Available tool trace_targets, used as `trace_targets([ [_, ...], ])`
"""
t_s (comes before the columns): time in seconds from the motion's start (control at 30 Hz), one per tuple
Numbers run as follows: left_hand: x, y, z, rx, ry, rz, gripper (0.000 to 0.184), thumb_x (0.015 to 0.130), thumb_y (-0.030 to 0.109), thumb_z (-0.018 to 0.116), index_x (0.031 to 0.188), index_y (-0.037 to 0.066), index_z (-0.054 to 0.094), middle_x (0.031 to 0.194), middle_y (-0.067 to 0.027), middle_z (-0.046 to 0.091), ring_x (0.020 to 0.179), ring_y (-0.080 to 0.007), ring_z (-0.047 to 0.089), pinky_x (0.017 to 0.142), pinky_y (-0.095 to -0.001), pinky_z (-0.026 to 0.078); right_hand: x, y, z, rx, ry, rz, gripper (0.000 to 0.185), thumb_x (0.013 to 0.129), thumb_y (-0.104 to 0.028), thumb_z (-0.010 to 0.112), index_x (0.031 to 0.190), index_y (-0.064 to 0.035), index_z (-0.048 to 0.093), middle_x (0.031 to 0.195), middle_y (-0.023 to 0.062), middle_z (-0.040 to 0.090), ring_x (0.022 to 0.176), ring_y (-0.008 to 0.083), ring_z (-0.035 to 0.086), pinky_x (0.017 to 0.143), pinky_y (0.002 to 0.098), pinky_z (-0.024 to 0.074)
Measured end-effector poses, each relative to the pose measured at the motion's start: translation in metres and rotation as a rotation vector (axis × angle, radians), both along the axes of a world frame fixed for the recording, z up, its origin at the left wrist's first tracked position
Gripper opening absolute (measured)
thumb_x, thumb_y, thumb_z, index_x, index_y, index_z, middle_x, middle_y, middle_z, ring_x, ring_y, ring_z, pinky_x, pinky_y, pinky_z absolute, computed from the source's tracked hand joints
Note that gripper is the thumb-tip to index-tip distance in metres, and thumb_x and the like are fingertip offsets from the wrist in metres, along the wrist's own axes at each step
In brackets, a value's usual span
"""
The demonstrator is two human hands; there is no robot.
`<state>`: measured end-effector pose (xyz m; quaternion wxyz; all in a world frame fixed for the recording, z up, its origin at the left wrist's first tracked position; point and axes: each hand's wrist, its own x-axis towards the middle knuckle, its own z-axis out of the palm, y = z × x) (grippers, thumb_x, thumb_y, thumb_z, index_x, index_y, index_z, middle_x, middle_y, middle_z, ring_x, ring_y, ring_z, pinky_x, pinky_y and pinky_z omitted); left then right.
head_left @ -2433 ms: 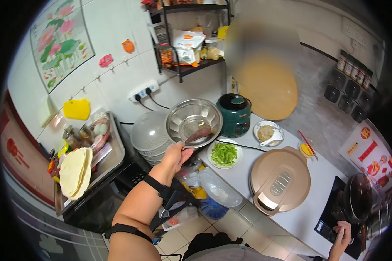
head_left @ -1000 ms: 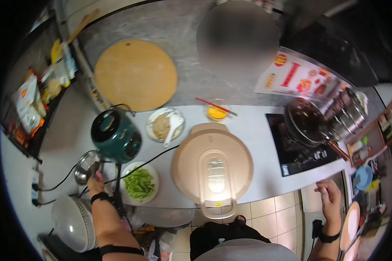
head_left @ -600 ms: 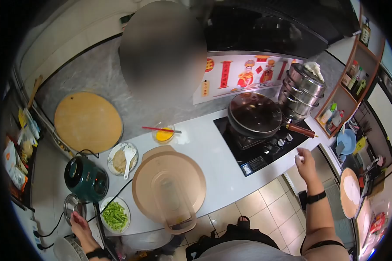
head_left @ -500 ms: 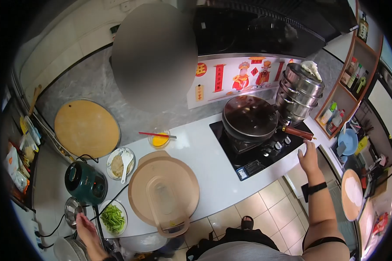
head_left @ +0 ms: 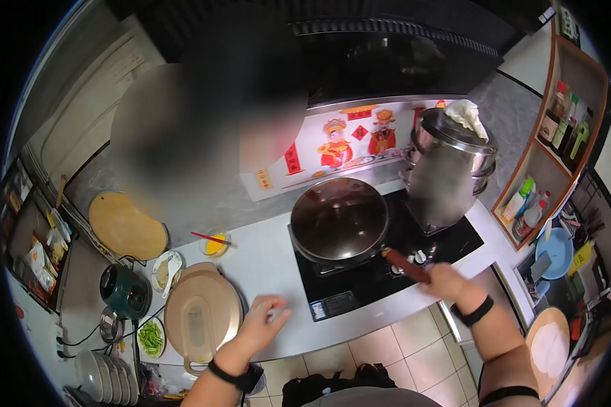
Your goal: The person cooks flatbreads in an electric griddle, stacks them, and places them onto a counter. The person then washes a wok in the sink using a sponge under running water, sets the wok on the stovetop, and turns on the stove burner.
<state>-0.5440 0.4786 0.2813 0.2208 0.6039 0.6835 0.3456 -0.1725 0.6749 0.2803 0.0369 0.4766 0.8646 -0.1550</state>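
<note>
A dark wok (head_left: 339,220) sits on the left part of the black stove (head_left: 332,288). Its reddish-brown handle (head_left: 406,264) points toward the front right. My right hand (head_left: 445,281) is closed around the end of this handle. My left hand (head_left: 263,322) holds nothing, its fingers loosely bent and apart above the white counter edge. Closest to it on the left is a large beige basin-shaped thing (head_left: 220,288) with a translucent beige piece (head_left: 197,332) lying on it.
Stacked steel steamer pots (head_left: 445,163) with a white cloth (head_left: 466,117) stand behind the wok's right side. Along the left are a bowl of yellow liquid (head_left: 215,246), a bowl with a white spoon (head_left: 171,271), chopped greens (head_left: 151,337) and a green appliance (head_left: 123,292).
My right hand has closed on the wok handle. My left hand has come from the far left to the counter's front middle. The view has shifted, and the wok now appears further left.
</note>
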Motion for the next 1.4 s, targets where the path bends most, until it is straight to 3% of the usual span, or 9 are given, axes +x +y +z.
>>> trace_targets([
  [0.17,0.035,0.149,-0.01,0.083,0.213,0.039,0.046,0.077,0.03,0.065,0.111,0.003,0.05,0.101,-0.0159,0.049,0.083,-0.0227,0.056,0.072,-0.0321,0.047,-0.027,-0.059,-0.024,-0.34,0.411,0.042,0.049,0.078,-0.041,0.055,0.1,0.0014,0.046,0.084,0.0225,0.059,0.082,0.0375,0.058,0.072,0.0423,0.0452],
  [0.33,0.042,0.254,-0.006,-0.13,0.35,0.153,0.062,0.075,0.04,0.062,0.122,0.005,0.042,0.116,-0.0229,0.049,0.108,-0.0356,0.048,0.091,-0.0391,0.04,-0.056,-0.082,-0.042,-0.442,0.605,-0.054,0.05,0.078,-0.039,0.056,0.099,0.0045,0.041,0.081,0.0225,0.058,0.079,0.0376,0.058,0.071,0.0423,0.0449],
  [0.43,0.049,0.285,-0.007,-0.159,0.56,0.166,0.066,0.077,0.046,0.057,0.122,0.0,0.041,0.103,-0.0218,0.058,0.098,-0.0323,0.056,0.082,-0.039,0.044,-0.059,-0.083,-0.033,-0.545,0.654,-0.047,0.047,0.077,-0.036,0.057,0.098,0.0042,0.042,0.08,0.0222,0.058,0.078,0.0366,0.058,0.071,0.0415,0.0449],
  [0.53,0.052,0.31,-0.01,-0.307,0.591,0.111,0.063,0.079,0.048,0.053,0.121,0.002,0.043,0.106,-0.0218,0.057,0.102,-0.0332,0.054,0.085,-0.0396,0.043,-0.06,-0.079,-0.041,-0.625,0.71,-0.076,0.047,0.077,-0.035,0.059,0.097,0.0032,0.043,0.077,0.0194,0.057,0.073,0.0332,0.058,0.068,0.0384,0.0452],
  [0.77,0.052,0.312,-0.006,-0.199,0.539,0.113,0.05,0.079,0.043,0.053,0.109,0.004,0.048,0.098,-0.0199,0.061,0.092,-0.0344,0.058,0.081,-0.0423,0.045,-0.056,-0.071,-0.043,-0.945,0.778,-0.085,0.044,0.083,-0.039,0.054,0.101,-0.0003,0.044,0.078,0.0107,0.056,0.071,0.0207,0.055,0.068,0.0318,0.0439],
  [0.93,0.012,0.292,0.031,0.049,0.19,0.03,0.047,0.079,0.038,0.056,0.107,0.0,0.053,0.099,-0.0223,0.059,0.094,-0.034,0.056,0.081,-0.0389,0.043,-0.019,-0.067,-0.046,-0.89,0.977,-0.155,0.044,0.091,-0.026,0.043,0.125,0.0023,0.036,0.085,0.0102,0.059,0.078,0.0157,0.056,0.075,0.0266,0.0445],
  [1.1,-0.025,0.238,0.092,-0.044,-0.529,0.107,0.025,0.082,0.034,0.052,0.09,0.01,0.055,0.065,0.0013,0.045,0.06,-0.0053,0.042,0.054,-0.018,0.032,0.0,-0.063,-0.038,-0.88,1.072,-0.338,0.041,0.093,-0.026,0.04,0.121,0.0039,0.04,0.085,0.01,0.059,0.08,0.016,0.057,0.075,0.0268,0.045],
  [1.23,-0.051,0.211,0.085,-0.03,-0.884,0.243,0.024,0.084,0.035,0.052,0.079,0.011,0.05,0.063,-0.0002,0.049,0.046,-0.0085,0.041,0.043,-0.0174,0.03,-0.002,-0.07,-0.042,-0.872,1.103,-0.323,0.039,0.093,-0.025,0.041,0.118,0.0043,0.043,0.086,0.01,0.059,0.08,0.0161,0.057,0.074,0.027,0.0455],
  [1.4,-0.033,0.173,0.096,-0.176,-1.307,0.061,0.027,0.083,0.04,0.054,0.078,0.015,0.048,0.057,0.0004,0.041,0.041,-0.0075,0.033,0.04,-0.0203,0.026,0.007,-0.076,-0.037,-0.727,1.051,-0.362,0.03,0.092,-0.016,0.044,0.114,0.0025,0.047,0.088,0.0096,0.059,0.082,0.0161,0.058,0.076,0.0283,0.0464],
])
